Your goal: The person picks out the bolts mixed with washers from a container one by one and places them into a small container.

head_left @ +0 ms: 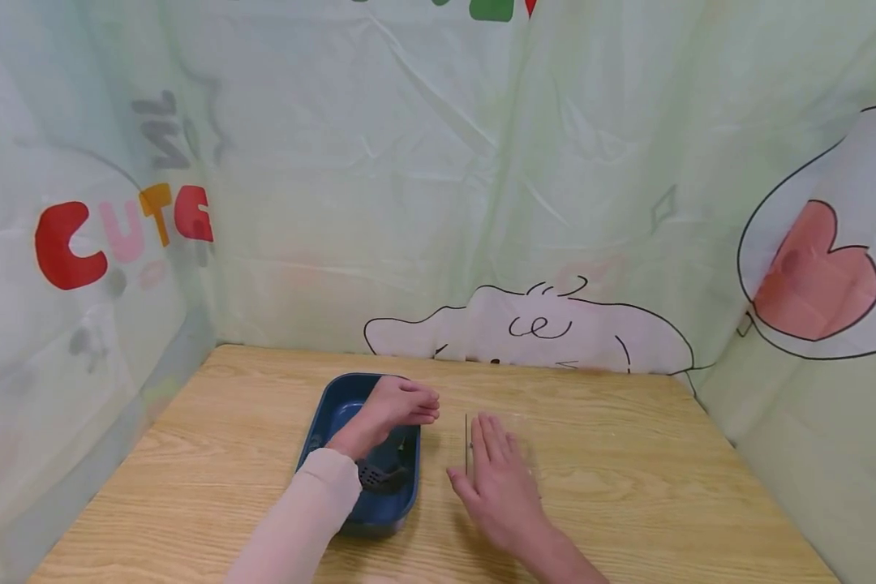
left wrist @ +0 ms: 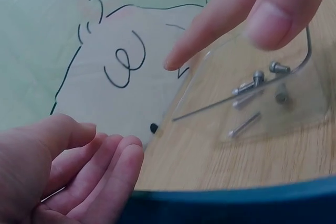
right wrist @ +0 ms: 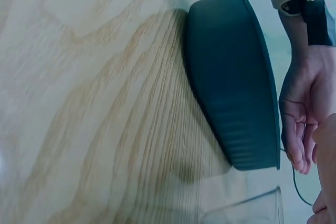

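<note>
My left hand [head_left: 401, 403] hovers over the right side of a dark blue basin [head_left: 365, 511], its fingers loosely bent together. Between thumb and fingers nothing shows in the left wrist view. To the right, my right hand [head_left: 500, 483] lies above a clear container [left wrist: 315, 95] with fingers straight, covering much of it in the head view. Several metal screws [left wrist: 257, 78] sit within that container. An L-shaped hex key [left wrist: 210, 105] stretches across it, showing as a thin dark line along its left side in the head view.
Inside the basin lies a black perforated piece [head_left: 372, 477] beside other dark items partly hidden by the left arm. The wooden table [head_left: 650, 487] meets a printed curtain [head_left: 336, 203] at the back and both sides. A dark band [right wrist: 317, 22] circles the left wrist.
</note>
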`<state>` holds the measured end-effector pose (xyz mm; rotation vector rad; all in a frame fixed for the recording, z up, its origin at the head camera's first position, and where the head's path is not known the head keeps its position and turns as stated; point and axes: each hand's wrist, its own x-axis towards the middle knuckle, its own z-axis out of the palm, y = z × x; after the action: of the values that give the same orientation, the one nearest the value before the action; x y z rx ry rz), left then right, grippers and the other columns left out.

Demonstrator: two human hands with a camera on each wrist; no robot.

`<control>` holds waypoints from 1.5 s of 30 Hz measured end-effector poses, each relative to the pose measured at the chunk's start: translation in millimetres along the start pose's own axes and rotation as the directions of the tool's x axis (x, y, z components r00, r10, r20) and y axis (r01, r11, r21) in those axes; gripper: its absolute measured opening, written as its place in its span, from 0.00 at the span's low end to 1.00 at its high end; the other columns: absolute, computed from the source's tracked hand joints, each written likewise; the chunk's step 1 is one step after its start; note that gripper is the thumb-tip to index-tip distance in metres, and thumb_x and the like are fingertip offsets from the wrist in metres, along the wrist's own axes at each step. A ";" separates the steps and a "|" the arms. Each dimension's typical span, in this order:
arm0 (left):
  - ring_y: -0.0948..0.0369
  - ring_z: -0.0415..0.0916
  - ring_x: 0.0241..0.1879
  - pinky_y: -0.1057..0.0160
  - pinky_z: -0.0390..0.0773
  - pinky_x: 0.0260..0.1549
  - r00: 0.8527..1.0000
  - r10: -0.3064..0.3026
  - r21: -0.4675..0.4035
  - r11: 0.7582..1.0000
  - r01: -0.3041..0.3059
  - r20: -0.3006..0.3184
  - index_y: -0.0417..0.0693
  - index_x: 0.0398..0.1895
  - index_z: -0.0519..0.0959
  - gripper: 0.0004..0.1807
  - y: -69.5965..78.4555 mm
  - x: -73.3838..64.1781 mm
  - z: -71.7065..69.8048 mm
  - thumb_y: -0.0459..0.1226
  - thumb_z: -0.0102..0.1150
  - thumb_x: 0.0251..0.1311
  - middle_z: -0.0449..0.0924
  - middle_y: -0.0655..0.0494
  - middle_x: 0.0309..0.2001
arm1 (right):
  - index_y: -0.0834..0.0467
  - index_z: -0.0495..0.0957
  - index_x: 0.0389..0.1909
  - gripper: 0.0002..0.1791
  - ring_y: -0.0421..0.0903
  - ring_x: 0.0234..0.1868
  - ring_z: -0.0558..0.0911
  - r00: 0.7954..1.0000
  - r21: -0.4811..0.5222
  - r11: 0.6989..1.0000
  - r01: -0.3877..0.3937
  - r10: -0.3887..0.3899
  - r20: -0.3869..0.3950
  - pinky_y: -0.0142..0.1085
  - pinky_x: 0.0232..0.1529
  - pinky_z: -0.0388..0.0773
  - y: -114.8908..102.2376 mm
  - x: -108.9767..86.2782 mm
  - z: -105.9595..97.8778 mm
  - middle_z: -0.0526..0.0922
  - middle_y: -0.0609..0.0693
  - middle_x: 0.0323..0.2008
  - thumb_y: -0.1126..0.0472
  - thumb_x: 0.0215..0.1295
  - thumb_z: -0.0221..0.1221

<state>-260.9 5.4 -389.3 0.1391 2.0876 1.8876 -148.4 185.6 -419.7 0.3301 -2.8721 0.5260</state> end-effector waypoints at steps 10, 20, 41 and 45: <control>0.56 0.88 0.39 0.61 0.87 0.44 0.998 -0.012 0.016 1.000 0.013 -0.068 0.37 0.49 0.83 0.16 -2.5 -1.8 -16.4 0.40 0.62 0.66 0.88 0.46 0.40 | 0.69 0.52 0.75 0.42 0.59 0.80 0.48 0.998 0.022 0.999 0.034 -0.035 0.046 0.58 0.78 0.49 -15.5 4.5 5.5 0.51 0.63 0.78 0.43 0.74 0.49; 0.57 0.88 0.37 0.62 0.87 0.43 0.993 -0.044 0.022 0.999 0.047 -0.111 0.38 0.46 0.85 0.13 -9.7 -1.8 -23.5 0.39 0.61 0.67 0.88 0.47 0.39 | 0.67 0.52 0.76 0.43 0.58 0.80 0.47 0.993 0.060 0.997 0.047 -0.054 0.106 0.58 0.78 0.48 -28.1 3.8 13.0 0.50 0.62 0.78 0.40 0.74 0.47; 0.55 0.88 0.38 0.58 0.86 0.46 0.989 -0.079 0.068 0.994 0.088 -0.126 0.36 0.46 0.84 0.13 -27.9 -7.7 -37.5 0.38 0.60 0.67 0.88 0.46 0.39 | 0.64 0.50 0.77 0.45 0.55 0.80 0.46 0.980 0.057 0.995 0.078 -0.087 0.180 0.58 0.78 0.47 -45.6 5.3 26.1 0.47 0.59 0.79 0.38 0.73 0.47; 0.55 0.88 0.37 0.60 0.87 0.44 0.988 -0.089 0.077 0.992 0.099 -0.124 0.35 0.45 0.84 0.13 -30.2 -7.7 -37.8 0.37 0.59 0.67 0.88 0.46 0.38 | 0.63 0.49 0.77 0.45 0.55 0.81 0.45 0.978 0.048 0.997 0.064 -0.072 0.197 0.58 0.79 0.46 -45.7 4.6 27.9 0.46 0.58 0.80 0.37 0.73 0.46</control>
<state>-260.7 -36.4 -414.9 -0.0549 2.2108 1.7960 -145.5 132.8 -429.4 0.5134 -3.0313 0.5703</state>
